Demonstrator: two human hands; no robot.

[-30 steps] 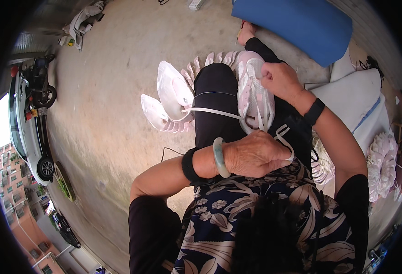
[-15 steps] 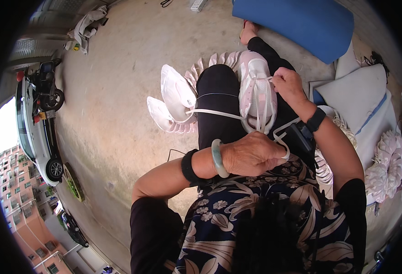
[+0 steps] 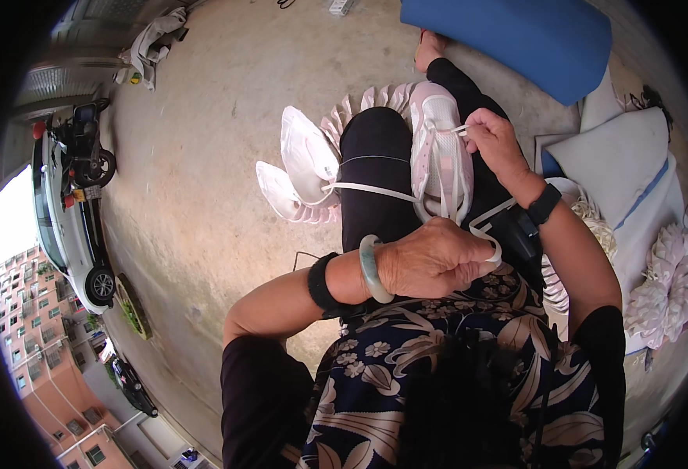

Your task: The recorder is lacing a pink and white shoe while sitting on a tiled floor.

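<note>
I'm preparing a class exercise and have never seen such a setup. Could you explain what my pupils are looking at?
There is no robot: these are a person's bare hands, seen from a wide fisheye camera on their head, looking down. Its lens bends straight edges.

A pink and white shoe upper lies beside the left thigh. The right hand pinches white lace at it; the left hand grips white lace nearer the body. Pale sheets lie on the floor to the right.

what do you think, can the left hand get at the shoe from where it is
Probably yes: the left hand is right by the near end of the shoe, with nothing visible blocking it, though it seems to be pinching a white lace.
</note>
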